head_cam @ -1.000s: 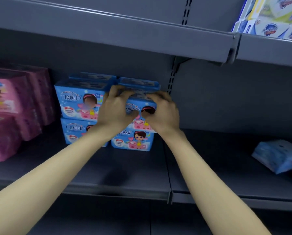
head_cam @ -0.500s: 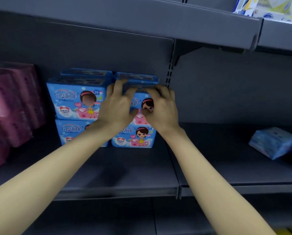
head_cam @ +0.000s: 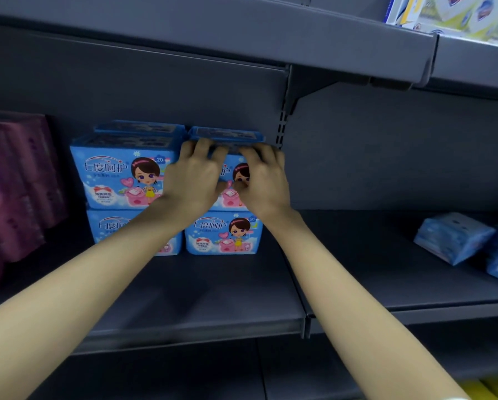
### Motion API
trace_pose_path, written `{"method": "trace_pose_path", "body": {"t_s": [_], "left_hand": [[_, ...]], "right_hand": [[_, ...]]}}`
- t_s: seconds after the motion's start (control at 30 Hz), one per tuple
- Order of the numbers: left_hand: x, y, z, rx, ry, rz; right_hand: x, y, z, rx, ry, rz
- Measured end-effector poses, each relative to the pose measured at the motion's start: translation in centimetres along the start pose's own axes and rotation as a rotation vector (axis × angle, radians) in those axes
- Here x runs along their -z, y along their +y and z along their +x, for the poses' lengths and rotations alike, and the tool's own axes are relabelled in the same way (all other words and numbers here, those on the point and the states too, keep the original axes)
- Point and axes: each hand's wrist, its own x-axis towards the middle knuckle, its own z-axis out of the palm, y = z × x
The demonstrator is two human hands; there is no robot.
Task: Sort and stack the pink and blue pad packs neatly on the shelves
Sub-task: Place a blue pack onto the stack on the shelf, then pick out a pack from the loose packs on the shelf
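Stacked blue packs (head_cam: 120, 174): sky blue, white script, cartoon girl with brown hair and yellow dress, pink hearts, darker blue tops. Pink packs (head_cam: 13, 183) far left: magenta, small darker marks. Loose packs (head_cam: 452, 238) right: pale blue. Shelf (head_cam: 198, 298): dark grey. Upper-right boxes (head_cam: 455, 15): white, lime, blue logos. Near right, yellow item (head_cam: 484, 388).

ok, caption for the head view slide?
Left hand and right hand grip the top right blue pack; pink packs sit left, loose blue packs right.
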Motion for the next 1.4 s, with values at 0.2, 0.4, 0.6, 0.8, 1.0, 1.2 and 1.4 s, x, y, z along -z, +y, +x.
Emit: {"method": "trace_pose_path", "body": {"t_s": [0.2,0.4,0.6,0.8,1.0,1.2,1.4], "left_hand": [[-0.1,-0.1,0.2,-0.020,-0.009,0.046],[-0.2,0.1,0.0,-0.033,0.014,0.052],[0.6,0.6,0.0,-0.030,-0.035,0.088],[0.8,2.4,-1.8,-0.198,0.145,-0.050],[-1.1,6.8,-2.9,-0.384,0.030,-0.125],[-4.0,13.0,-3.8,-0.433,-0.203,-0.160],[-6.2,19.7,-4.7,-0.601,-0.290,-0.238]], "right_hand": [[0.0,-0.1,0.1,-0.015,-0.009,-0.025],[0.2,-0.4,0.0,-0.028,-0.036,-0.090],[1.7,-0.8,-0.1,-0.038,-0.090,-0.125],[3.9,-0.3,-2.3,-0.083,-0.042,-0.130],[5.9,3.3,-6.5,-0.250,-0.124,-0.272],[7.6,8.2,-12.1,-0.465,-0.205,-0.369],[11.1,12.6,-17.2,-0.640,-0.224,-0.403]]}}
